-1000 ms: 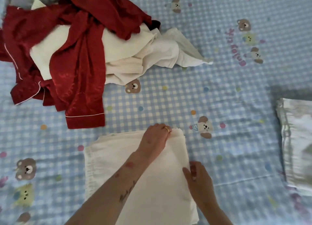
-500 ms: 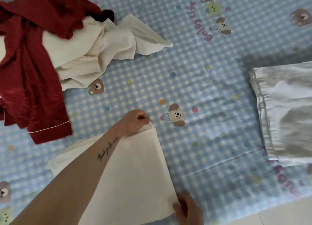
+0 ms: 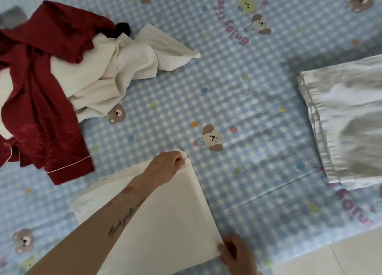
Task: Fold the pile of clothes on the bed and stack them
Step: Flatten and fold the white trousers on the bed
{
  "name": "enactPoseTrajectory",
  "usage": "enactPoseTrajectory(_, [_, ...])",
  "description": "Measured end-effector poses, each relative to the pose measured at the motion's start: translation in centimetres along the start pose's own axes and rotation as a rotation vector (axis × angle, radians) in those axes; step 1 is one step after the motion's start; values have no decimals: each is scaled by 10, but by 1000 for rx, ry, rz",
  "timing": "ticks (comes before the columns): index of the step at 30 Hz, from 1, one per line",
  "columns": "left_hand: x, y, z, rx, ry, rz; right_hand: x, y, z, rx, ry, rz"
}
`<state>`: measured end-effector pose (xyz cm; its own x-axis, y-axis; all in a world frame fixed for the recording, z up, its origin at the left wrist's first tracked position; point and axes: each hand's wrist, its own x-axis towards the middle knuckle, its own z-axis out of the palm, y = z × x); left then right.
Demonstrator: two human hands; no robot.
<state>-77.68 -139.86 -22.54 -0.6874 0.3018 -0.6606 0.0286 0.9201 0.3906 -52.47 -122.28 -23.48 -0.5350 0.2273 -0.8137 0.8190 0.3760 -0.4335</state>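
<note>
A cream folded garment (image 3: 165, 219) lies near the bed's front edge. My left hand (image 3: 167, 167) pinches its far right corner. Its near right corner is held by my right hand (image 3: 235, 254). The right side of the cloth is raised a little off the sheet. At the far left sits the unfolded pile: a dark red satin pyjama piece (image 3: 41, 101) draped over cream and white clothes (image 3: 124, 66). A folded whitish-grey garment (image 3: 349, 126) rests flat at the right.
The bed carries a blue checked sheet with bear prints (image 3: 237, 101). Its front edge meets pale floor (image 3: 341, 260) at the lower right. A grey item (image 3: 12, 16) peeks out at the far left.
Both hands went from pressing on the cream garment to gripping its right corners. My view swung right, bringing the folded whitish garment and the floor into sight.
</note>
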Motion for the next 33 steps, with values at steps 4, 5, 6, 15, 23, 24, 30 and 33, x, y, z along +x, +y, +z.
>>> enactPoseTrajectory(4, [15, -1, -23, -101, -240, -91, -3, 3, 1, 57, 17, -2])
enactPoseTrajectory(5, [18, -3, -28, -188, -318, -116, -4, 4, 1, 76, 20, 3])
enactPoseTrajectory(6, [19, -5, -33, -268, -392, -142, -4, 5, 2, 98, 22, 9])
enactPoseTrajectory(15, [22, -12, -42, -284, -562, -55, -2, 11, 6, 140, 8, 16])
enactPoseTrajectory(23, [27, -8, -34, -188, -488, -46, -1, 14, 9, 176, 22, 6])
enactPoseTrajectory(24, [26, -10, -33, -214, -477, -53, -1, 14, 9, 180, 24, 8])
enactPoseTrajectory(30, [21, -15, -37, -445, -545, -130, -1, 14, 9, 171, 31, 8])
enactPoseTrajectory(33, [22, -8, -36, -354, -547, -147, -2, 12, 9, 160, 30, 6])
